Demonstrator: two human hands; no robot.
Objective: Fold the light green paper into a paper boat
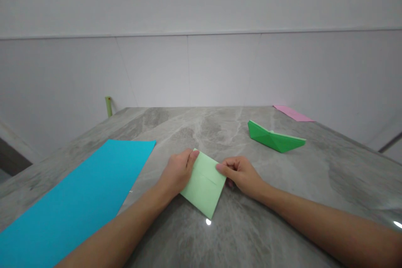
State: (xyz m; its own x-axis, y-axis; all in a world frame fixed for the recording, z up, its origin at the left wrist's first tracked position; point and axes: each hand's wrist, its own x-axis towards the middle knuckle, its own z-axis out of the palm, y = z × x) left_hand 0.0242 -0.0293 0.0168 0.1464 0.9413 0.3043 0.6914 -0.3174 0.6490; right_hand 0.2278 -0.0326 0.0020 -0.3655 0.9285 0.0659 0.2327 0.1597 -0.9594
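Note:
Between my two hands, a light green folded paper (pixel 202 184) is held tilted above the grey table, one corner pointing toward me. A faint crease or slit runs across its face. My left hand (pixel 179 171) grips its left side, with the thumb near the top corner and the other fingers hidden behind. At the right corner, my right hand (pixel 240 173) pinches the edge between thumb and curled fingers. A green folded paper boat (pixel 276 137) stands on the table beyond my right hand.
A large blue sheet (pixel 84 197) lies on the left of the marbled table (pixel 201 125), partly under my left forearm. Pink paper (pixel 293 113) rests at the back right edge. A narrow light green object (pixel 108 106) shows at the far left edge, before a white wall.

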